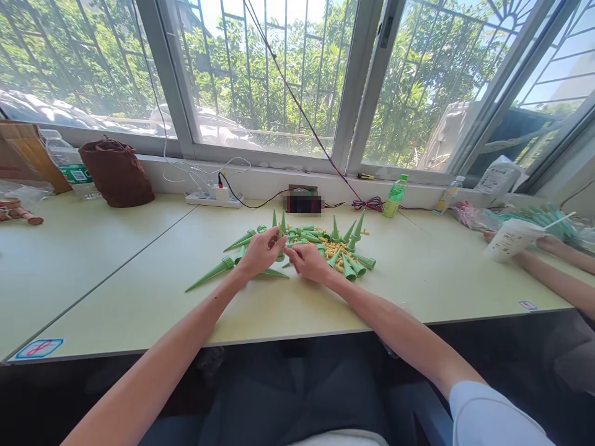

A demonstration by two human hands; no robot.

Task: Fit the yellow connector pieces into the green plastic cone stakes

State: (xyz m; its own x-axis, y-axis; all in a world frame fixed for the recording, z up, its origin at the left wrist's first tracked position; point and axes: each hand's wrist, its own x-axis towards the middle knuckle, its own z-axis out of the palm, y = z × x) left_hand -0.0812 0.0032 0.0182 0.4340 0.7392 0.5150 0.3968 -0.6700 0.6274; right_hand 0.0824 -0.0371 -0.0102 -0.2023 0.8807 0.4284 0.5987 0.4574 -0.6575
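Green spike (283,223) pinched upright in the left hand (261,251), I should steady it, though I cannot tell what the right hand (307,261) grips.

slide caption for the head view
Left hand and right hand close together among green cones and yellow pieces on a table

Workshop w/ labelled tbl (139,291), parts pile (335,250)
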